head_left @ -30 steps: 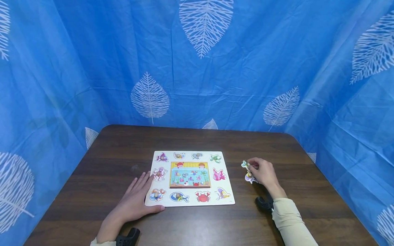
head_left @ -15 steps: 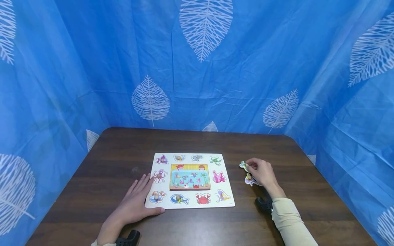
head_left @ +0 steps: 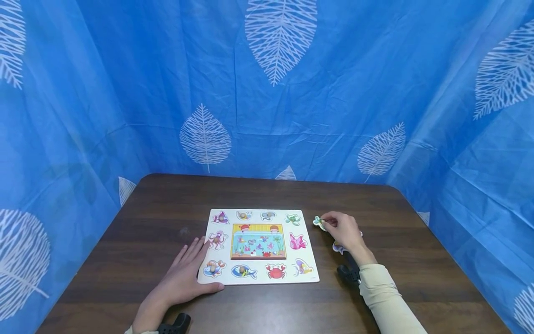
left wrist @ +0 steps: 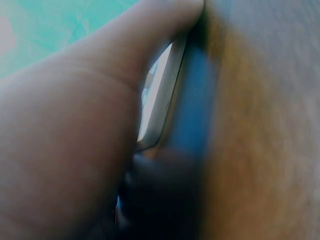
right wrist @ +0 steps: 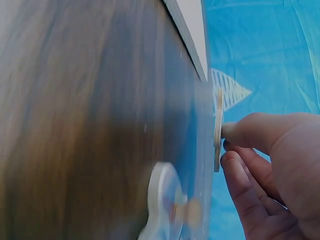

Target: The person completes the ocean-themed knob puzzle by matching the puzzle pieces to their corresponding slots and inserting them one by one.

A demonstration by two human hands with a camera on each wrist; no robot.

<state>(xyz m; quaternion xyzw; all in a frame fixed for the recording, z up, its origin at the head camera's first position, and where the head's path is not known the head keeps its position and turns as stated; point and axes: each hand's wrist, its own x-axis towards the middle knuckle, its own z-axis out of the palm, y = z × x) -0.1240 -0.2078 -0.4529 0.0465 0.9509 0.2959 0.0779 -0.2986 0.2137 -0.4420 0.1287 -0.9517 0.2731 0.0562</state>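
My right hand pinches a green-and-white puzzle piece just right of the board's upper right corner. In the right wrist view that puzzle piece stands edge-on at the fingertips, above the table. Its printed face is mostly hidden. Fingers straight, my left hand rests along the left edge of the wooden puzzle board, thumb at the front edge. Under my right wrist lies a purple-and-white piece, partly covered; a knobbed piece shows low in the right wrist view.
Several knobbed pieces sit along the board's left and top, such as an octopus. A green turtle picture, a pink fish picture and a red crab picture show no knob. Blue curtains surround the brown table.
My right hand has moved left with the green-and-white piece, away from the purple-and-white one, toward the board. The left hand has stayed at the board's edge.
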